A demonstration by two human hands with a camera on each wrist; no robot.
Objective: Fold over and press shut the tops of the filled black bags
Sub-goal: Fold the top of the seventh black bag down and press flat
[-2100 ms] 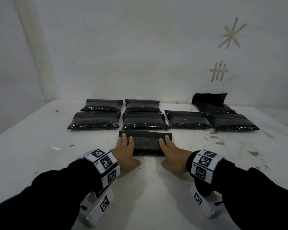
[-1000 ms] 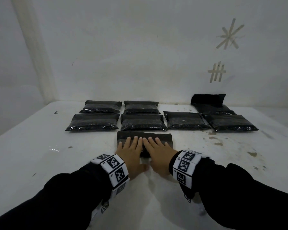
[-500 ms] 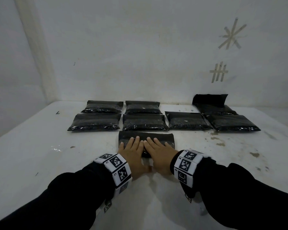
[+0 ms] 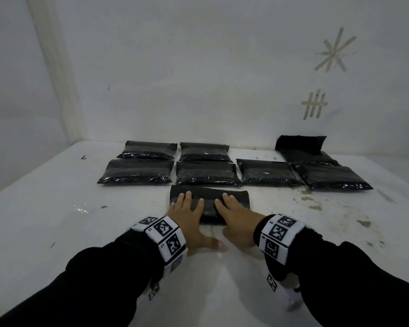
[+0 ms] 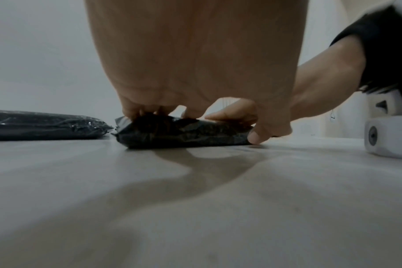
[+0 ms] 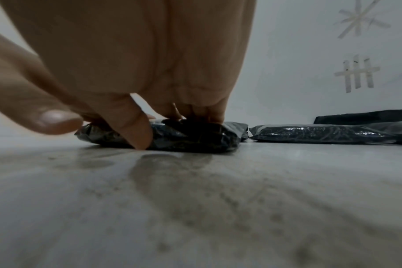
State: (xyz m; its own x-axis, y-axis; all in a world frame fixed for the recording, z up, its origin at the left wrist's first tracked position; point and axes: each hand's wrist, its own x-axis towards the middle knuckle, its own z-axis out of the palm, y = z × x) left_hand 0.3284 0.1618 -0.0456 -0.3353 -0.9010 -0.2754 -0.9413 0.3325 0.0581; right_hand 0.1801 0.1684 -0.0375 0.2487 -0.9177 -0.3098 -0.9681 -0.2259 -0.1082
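Note:
A filled black bag (image 4: pixel 239 199) lies flat on the white table (image 4: pixel 57 220), nearest to me, with its top folded over. My left hand (image 4: pixel 187 212) presses on the bag's left half with straight fingers, and its thumb rests on the table in front. My right hand (image 4: pixel 233 212) presses the right half the same way. In the left wrist view the left hand's fingertips (image 5: pixel 149 112) push down into the bag (image 5: pixel 184 135). The right wrist view has the right hand (image 6: pixel 149 54) flat over the bag (image 6: pixel 195 136).
Several more filled black bags (image 4: pixel 206 173) lie in two rows behind the near one. At the back right one bag's top flap (image 4: pixel 300 145) stands up against the wall. Brown stains (image 4: pixel 314 204) mark the table on the right. Tape marks (image 4: pixel 314 107) are on the wall.
My hands slid along the folded top from the bag's ends to its middle until the fingers met. Now they have drawn a little apart again, still pressing.

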